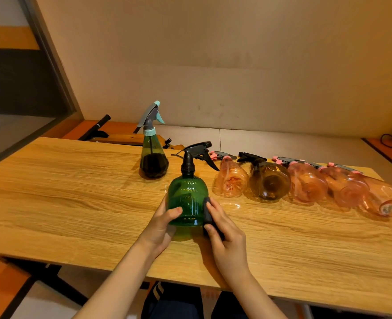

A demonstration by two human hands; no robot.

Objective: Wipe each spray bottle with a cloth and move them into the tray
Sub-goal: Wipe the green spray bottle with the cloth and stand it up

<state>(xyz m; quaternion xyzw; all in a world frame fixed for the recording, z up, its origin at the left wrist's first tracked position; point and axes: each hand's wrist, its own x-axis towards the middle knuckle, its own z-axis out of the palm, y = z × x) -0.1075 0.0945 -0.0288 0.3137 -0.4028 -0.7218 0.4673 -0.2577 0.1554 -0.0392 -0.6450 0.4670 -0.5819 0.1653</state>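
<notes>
At the frame's centre the green spray bottle (188,199) stands upright on the worktop (75,192), the left hand (161,223) grasping its side while the right hand (225,233) pinches a dark cloth (207,214) against it.

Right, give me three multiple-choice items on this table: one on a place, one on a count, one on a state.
1. Where is the teal-capped bottle?
A. behind and left of the green bottle
B. lying among the pink ones
C. in a hand

2. How many bottles lie on their sides?
A. two
B. five
C. seven

3. What does the right hand hold?
A. nothing
B. a trigger
C. a dark cloth

Answers: 1 A, it stands upright, apart; 2 B, four pink and one amber in a row; 3 C, pressed to the green bottle that the left hand grips.
</notes>
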